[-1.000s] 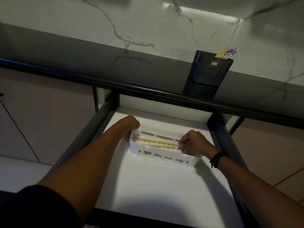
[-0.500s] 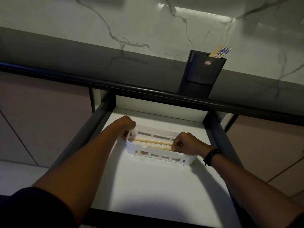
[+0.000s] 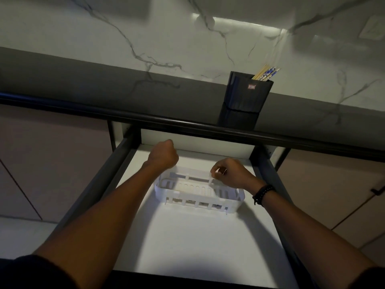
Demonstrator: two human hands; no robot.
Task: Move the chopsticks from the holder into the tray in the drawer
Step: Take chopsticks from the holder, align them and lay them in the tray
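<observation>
White slotted plastic tray (image 3: 230,207) lies in the drawer (image 3: 198,238) just below both hands; its contents are blurred. Left hand (image 3: 163,156) is fisted, with nothing visible in it. Right hand (image 3: 231,174) is curled, thumb meeting forefinger; whether it pinches anything cannot be told. Chopsticks (image 3: 265,72) stand in the dark holder (image 3: 246,97) on the worktop (image 3: 104,86) beyond the right hand. Recommended: pinch one pair near the tops and lay it lengthwise.

Wall (image 3: 145,28): white marble, thin grey veins.
Counter (image 3: 83,80): dark grey, glossy.
Holder (image 3: 248,97): black, small red-and-white label near the top, far right.
Chopsticks (image 3: 265,73): pale wood, some with blue-and-white patterned ends.
Drawer (image 3: 187,243): white floor, dark grey side walls.
Tray (image 3: 200,198): plain white.
Cabinet fronts (image 3: 41,155): muted pinkish beige, left and right.
Bracelet (image 3: 263,194): black beads.
</observation>
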